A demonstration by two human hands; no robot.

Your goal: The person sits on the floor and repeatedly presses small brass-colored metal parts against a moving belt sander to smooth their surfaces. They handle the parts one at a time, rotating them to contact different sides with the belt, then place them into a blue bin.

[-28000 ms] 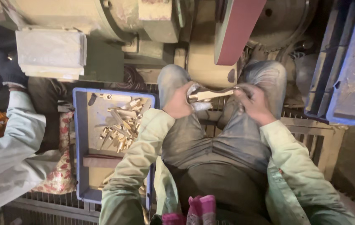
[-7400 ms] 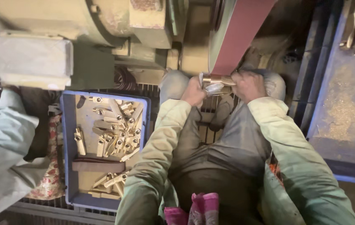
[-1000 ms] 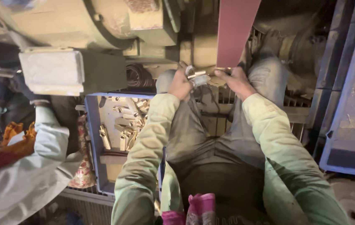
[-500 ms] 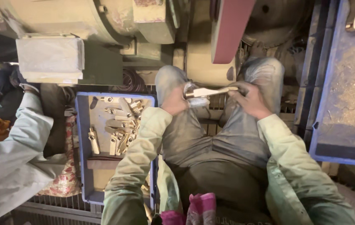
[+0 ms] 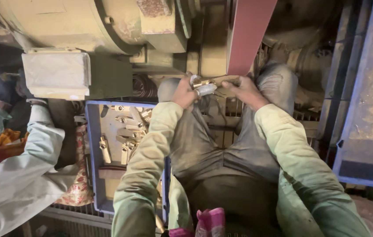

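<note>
- Brass fitting [image 5: 203, 84] sits between my knees, top centre of view, pressed up at the bottom end of the dark red sanding belt [image 5: 250, 35].
- Left hand [image 5: 184, 92]: grip closed on the fitting's 9 o'clock end, with a scrap of pale cloth bunched at the fingers.
- Right hand [image 5: 244, 90]: grip closed on the 3 o'clock end, thumb along the top.
- Both hands nearly touch, fitting bridging them; its far side is hidden by my fingers.
- Belt runs up toward 12 o'clock into the grinder housing [image 5: 107, 26], pale green, dusty.
- Blue tray [image 5: 91, 145] at 9 o'clock of my left forearm, on the floor grating, holding a loose heap of brass parts [image 5: 123, 138].
- Grey crate [image 5: 366, 131] at 3 o'clock, well apart from my right sleeve.
- Co-worker's sleeve [image 5: 24, 175] at 8 o'clock, their gloved hand [image 5: 7, 87] up beside the pale box on the machine.
</note>
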